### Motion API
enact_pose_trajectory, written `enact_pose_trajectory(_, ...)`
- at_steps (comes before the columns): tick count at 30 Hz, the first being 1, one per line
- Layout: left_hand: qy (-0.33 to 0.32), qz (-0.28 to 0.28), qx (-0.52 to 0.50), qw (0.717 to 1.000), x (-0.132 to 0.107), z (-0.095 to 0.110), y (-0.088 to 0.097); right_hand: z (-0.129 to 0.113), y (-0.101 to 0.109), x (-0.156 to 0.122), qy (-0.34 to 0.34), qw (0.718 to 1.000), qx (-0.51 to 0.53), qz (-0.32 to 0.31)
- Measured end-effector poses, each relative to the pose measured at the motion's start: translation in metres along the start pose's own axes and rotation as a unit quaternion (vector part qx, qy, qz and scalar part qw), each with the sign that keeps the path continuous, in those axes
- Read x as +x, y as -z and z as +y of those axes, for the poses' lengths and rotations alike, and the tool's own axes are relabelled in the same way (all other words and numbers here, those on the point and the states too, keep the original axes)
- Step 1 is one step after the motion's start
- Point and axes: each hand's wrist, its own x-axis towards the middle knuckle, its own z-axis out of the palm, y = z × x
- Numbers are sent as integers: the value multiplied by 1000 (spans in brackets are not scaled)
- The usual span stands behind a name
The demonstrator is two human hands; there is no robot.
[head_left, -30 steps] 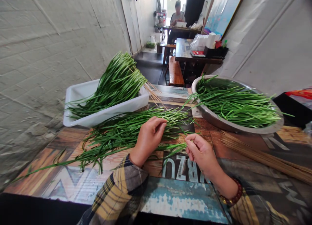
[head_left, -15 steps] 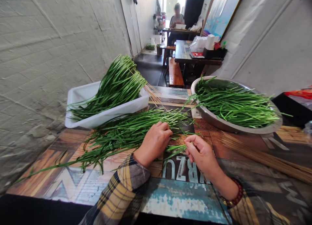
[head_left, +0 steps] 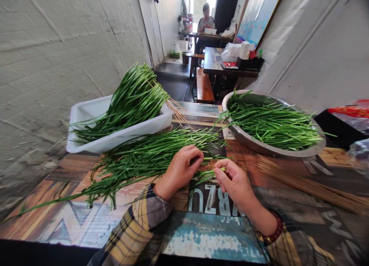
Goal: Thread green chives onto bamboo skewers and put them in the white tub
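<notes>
A loose pile of long green chives [head_left: 144,154] lies across the printed tabletop [head_left: 207,235]. My left hand [head_left: 180,170] rests on the pile's right end with its fingers curled round a few chive stalks. My right hand [head_left: 232,179] is just to the right, fingertips pinched on the ends of a small bunch of chives [head_left: 206,175] that runs between both hands. Both sleeves are yellow plaid, and a bead bracelet [head_left: 273,231] sits on my right wrist.
A white plastic tray [head_left: 95,137] at the back left holds chives threaded on bamboo skewers. A metal basin [head_left: 253,141] of chives stands at the back right. Loose bamboo skewers [head_left: 311,185] lie at the right. Further back are tables, a bench and a seated person [head_left: 205,22].
My left hand slid right and curled tighter onto the stalks. My right hand moved slightly left and up, so the two hands are closer together. The view shifted a little.
</notes>
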Motion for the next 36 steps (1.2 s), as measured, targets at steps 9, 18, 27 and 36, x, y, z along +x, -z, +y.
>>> enact_pose_trajectory(9,136,-53,-263,954,0,12,-4,-2,4,-3,68,993,-91,-3)
enact_pose_trajectory(18,155,-48,-303,939,1,15,-2,-3,5,-2,67,992,-105,3)
enact_pose_trajectory(27,160,-22,-286,944,0,14,-2,-2,5,-4,72,991,-109,6)
enact_pose_trajectory(36,154,-12,-264,952,0,12,-3,-7,4,-5,87,989,-116,1)
